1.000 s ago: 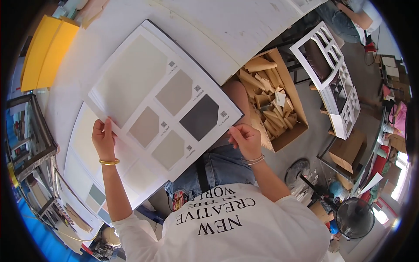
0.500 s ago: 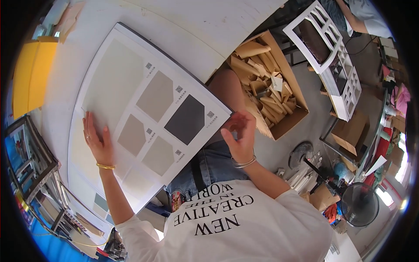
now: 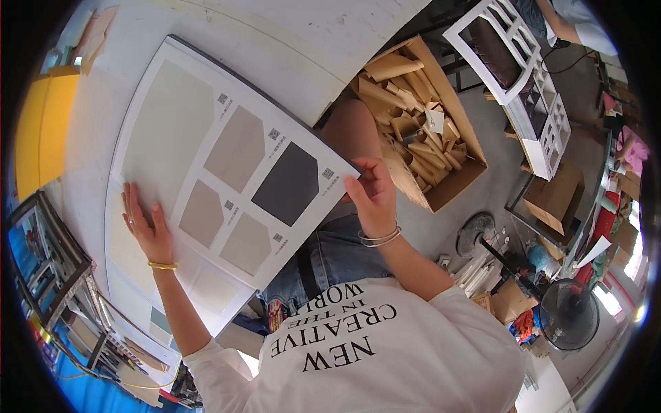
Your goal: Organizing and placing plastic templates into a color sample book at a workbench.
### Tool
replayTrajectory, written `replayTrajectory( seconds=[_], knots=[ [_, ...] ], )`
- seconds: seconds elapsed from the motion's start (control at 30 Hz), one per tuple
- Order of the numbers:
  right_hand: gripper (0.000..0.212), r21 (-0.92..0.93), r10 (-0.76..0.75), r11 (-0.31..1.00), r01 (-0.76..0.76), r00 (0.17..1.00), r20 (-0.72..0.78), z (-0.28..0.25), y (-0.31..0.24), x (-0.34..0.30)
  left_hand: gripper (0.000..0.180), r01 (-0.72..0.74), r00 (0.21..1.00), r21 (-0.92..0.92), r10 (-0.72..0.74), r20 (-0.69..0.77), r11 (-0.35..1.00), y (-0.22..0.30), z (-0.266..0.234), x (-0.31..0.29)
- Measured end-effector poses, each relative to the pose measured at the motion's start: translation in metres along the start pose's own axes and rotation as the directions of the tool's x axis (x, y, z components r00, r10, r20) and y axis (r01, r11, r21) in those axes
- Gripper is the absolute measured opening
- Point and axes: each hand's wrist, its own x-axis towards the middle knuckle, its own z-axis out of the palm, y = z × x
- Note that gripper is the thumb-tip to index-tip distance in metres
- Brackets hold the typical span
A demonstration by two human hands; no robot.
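Observation:
A large sample book (image 3: 195,165) lies tilted on the white table, its pages showing grey and beige swatches. The biggest patch on the page is pale grey, and a dark grey swatch (image 3: 286,184) sits near the right corner. My left hand (image 3: 150,230) rests on the left part of the page, fingers stretched out and thumb apart. At the right corner, my right hand (image 3: 375,199) pinches the book, with the thumb on top and the fingers partly hidden round the edge. More swatches show on the lower left pages, beyond my left forearm.
An open cardboard box (image 3: 451,189) full of brown paper rolls stands right of my leg. Further right are a white lattice frame (image 3: 509,89) and a black fan (image 3: 568,313). Metal frames (image 3: 51,268) stand at the left. Part of another person (image 3: 571,27) shows at the top right.
My right thumb has come down onto the book's corner, and the hand has moved slightly left and up. The book has shifted a little left in view; my left hand stays on the page.

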Motion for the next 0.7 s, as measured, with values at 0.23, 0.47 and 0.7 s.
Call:
replayTrajectory(
  seconds=[0.23, 0.47, 0.7],
  knots=[
    [0.027, 0.025, 0.031, 0.999, -0.031, 0.999, -0.016, 0.000, -0.004, 0.001, 0.047, -0.011, 1.000, -0.018, 0.011, -0.010, 1.000, -0.003, 0.004, 0.000],
    [0.026, -0.005, 0.047, 0.999, -0.047, 0.999, -0.012, -0.001, -0.002, 0.002, 0.045, -0.032, 0.999, -0.037, 0.031, -0.033, 0.999, -0.001, 0.003, 0.004],
    [0.026, -0.101, 0.013, 0.995, -0.013, 1.000, -0.002, 0.002, 0.001, 0.005, 0.043, -0.068, 0.972, -0.068, 0.051, -0.228, 0.995, 0.000, -0.021, -0.020]
  ],
)
